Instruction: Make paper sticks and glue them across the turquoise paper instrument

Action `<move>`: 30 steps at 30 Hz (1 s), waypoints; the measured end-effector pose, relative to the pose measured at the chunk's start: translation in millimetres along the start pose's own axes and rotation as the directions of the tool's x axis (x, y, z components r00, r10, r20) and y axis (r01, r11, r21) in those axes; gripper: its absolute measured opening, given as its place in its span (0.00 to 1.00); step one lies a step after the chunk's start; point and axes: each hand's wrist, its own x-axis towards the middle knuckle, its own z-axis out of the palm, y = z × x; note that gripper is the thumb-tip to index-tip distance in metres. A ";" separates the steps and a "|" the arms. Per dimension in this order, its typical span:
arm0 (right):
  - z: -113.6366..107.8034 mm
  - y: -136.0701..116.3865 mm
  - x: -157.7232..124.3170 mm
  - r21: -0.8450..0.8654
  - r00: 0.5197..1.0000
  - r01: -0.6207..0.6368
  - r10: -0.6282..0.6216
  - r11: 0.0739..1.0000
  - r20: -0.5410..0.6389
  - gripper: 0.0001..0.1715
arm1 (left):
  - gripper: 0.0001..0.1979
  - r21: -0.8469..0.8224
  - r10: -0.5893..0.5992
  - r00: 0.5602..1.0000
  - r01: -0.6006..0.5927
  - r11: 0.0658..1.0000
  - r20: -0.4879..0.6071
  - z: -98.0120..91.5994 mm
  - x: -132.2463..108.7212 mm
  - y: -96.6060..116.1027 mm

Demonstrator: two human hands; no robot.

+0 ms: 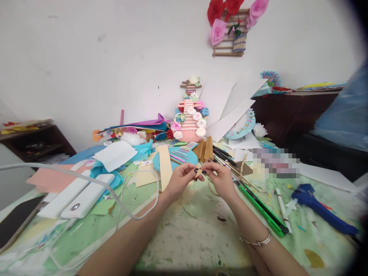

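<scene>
Both hands meet above the middle of the table, pinching one small tan piece of paper (199, 173) between the fingertips. My left hand (182, 178) grips its left side, and my right hand (219, 178) has its thumb and forefinger on the right side. Fingers cover much of the piece, so its full shape is hidden. Just behind my left hand lie a cream paper strip (165, 166) and a blue round piece (188, 156) with patterned sticks on it. Folded brown paper (205, 149) sits beyond the fingers.
A green utility knife (263, 210), a white pen (283, 211) and a blue glue gun (324, 211) lie at right. White power banks (87, 195), a looping white cable (115, 188) and a phone (20, 220) occupy the left. A flower-decorated pink guitar-shaped craft (189, 128) leans on the wall.
</scene>
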 end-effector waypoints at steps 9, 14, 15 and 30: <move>-11.6 15.9 3.7 -0.537 0.994 -0.075 0.103 0.840 0.023 0.08 | 0.14 -0.026 -0.044 0.998 0.042 0.999 -0.055 -2.5 2.8 1.4; -22.3 36.3 1.9 -0.816 0.927 -0.220 0.375 0.535 -0.005 0.12 | 0.10 -0.007 0.012 0.972 -0.014 1.000 -0.235 -7.4 5.6 -0.3; -23.1 37.7 2.0 -0.813 0.923 -0.226 0.385 0.537 -0.002 0.13 | 0.11 -0.010 -0.001 0.969 -0.001 1.000 -0.248 -8.4 5.9 -1.3; -1.9 3.9 1.3 -0.145 0.986 -0.166 0.168 0.975 0.006 0.19 | 0.15 -0.333 -0.184 0.891 0.039 0.942 -0.416 -13.2 8.7 7.2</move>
